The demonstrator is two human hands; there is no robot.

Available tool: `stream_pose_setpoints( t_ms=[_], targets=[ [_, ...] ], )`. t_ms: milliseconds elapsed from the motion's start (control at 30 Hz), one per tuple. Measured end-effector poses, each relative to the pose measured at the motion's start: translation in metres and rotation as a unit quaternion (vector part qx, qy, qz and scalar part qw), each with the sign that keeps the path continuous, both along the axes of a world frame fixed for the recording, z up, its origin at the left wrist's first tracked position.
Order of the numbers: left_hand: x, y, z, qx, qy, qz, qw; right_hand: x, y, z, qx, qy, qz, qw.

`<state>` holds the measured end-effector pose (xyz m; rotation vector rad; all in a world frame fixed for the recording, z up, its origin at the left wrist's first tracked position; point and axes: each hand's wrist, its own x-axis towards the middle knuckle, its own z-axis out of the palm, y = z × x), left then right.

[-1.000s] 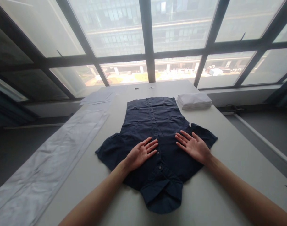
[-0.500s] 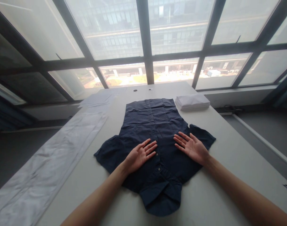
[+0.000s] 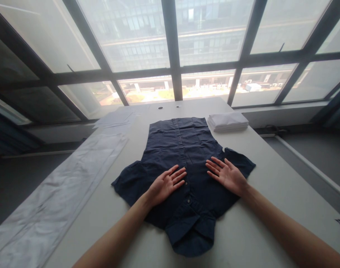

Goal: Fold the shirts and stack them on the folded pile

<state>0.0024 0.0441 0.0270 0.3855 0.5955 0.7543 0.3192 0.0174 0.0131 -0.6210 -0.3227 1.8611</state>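
A dark navy short-sleeved button shirt (image 3: 164, 149) lies spread flat, front up, with its collar toward me and its hem toward the windows. My left hand (image 3: 167, 184) is palm up over the left part of the chest, fingers stretched toward the button strip. Over the right part, near the right sleeve, my right hand (image 3: 227, 175) is also palm up with its fingers apart. Neither hand holds anything. Whether they rest on the cloth or hover just above it, I cannot tell.
The shirt lies on a white table (image 3: 270, 178). A folded stack of white cloth (image 3: 228, 121) sits at the back right. Along the left edge runs a long wrinkled white sheet (image 3: 60, 197), with flat pale sheets (image 3: 116, 118) behind it. Large windows stand beyond the table.
The view has shifted slightly between the first frame and the second. Both hands keep the same palm-up pose over the shirt, and the shirt has not moved on the table.
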Motion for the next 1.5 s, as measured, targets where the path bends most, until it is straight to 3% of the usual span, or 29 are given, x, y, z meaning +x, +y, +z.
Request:
stream_pose_setpoints(
  t_ms=[367, 467, 567, 700, 833, 933, 1000, 1033, 1100, 1133, 1200, 1267, 1300, 1367, 1433, 1500],
  targets=[
    [-0.002, -0.001, -0.003, 0.011, -0.005, -0.010, 1.000, 0.002, 0.002, -0.007, 0.006, 0.006, 0.004, 1.000],
    [-0.020, 0.003, 0.002, 0.010, 0.008, -0.035, 0.999, 0.001, 0.001, -0.006, 0.003, 0.000, -0.005, 1.000],
    [-0.056, 0.017, 0.008, 0.013, 0.034, -0.044, 0.998, -0.001, 0.000, -0.004, -0.006, -0.014, -0.016, 1.000],
    [-0.104, 0.042, 0.012, 0.042, 0.071, 0.073, 0.994, -0.003, -0.002, 0.000, -0.013, -0.026, -0.023, 0.999],
    [-0.113, 0.050, 0.015, 0.077, 0.122, 0.153, 0.978, -0.003, -0.001, 0.001, -0.013, -0.032, -0.025, 0.999],
    [-0.091, 0.043, 0.017, 0.170, 0.222, 0.194, 0.940, -0.004, -0.001, 0.000, -0.001, -0.047, -0.021, 0.999],
    [-0.072, 0.035, 0.018, 0.299, 0.341, 0.172, 0.874, -0.007, -0.002, -0.002, 0.027, -0.092, -0.026, 0.995],
    [-0.063, 0.031, 0.018, 0.376, 0.407, 0.143, 0.821, -0.009, -0.004, -0.003, 0.054, -0.137, -0.039, 0.988],
    [-0.050, 0.021, 0.016, 0.511, 0.518, 0.067, 0.683, -0.016, -0.011, -0.006, 0.142, -0.287, -0.082, 0.944],
    [-0.045, 0.016, 0.013, 0.557, 0.560, 0.032, 0.612, -0.020, -0.015, -0.007, 0.199, -0.382, -0.102, 0.896],
    [-0.039, 0.007, 0.005, 0.605, 0.624, -0.027, 0.494, -0.026, -0.021, -0.009, 0.308, -0.567, -0.115, 0.755],
    [-0.037, 0.002, -0.005, 0.617, 0.666, -0.079, 0.412, -0.029, -0.025, -0.013, 0.357, -0.703, -0.089, 0.609],
    [-0.036, 0.000, -0.009, 0.618, 0.680, -0.098, 0.383, -0.030, -0.025, -0.014, 0.358, -0.750, -0.067, 0.552],
    [-0.036, 0.000, -0.014, 0.616, 0.697, -0.123, 0.346, -0.031, -0.024, -0.018, 0.337, -0.816, -0.022, 0.470],
    [-0.036, 0.000, -0.015, 0.611, 0.708, -0.137, 0.326, -0.031, -0.024, -0.021, 0.324, -0.848, 0.016, 0.419],
    [-0.036, -0.004, -0.014, 0.607, 0.714, -0.150, 0.315, -0.032, -0.030, -0.023, 0.320, -0.862, 0.035, 0.392]
  ],
)
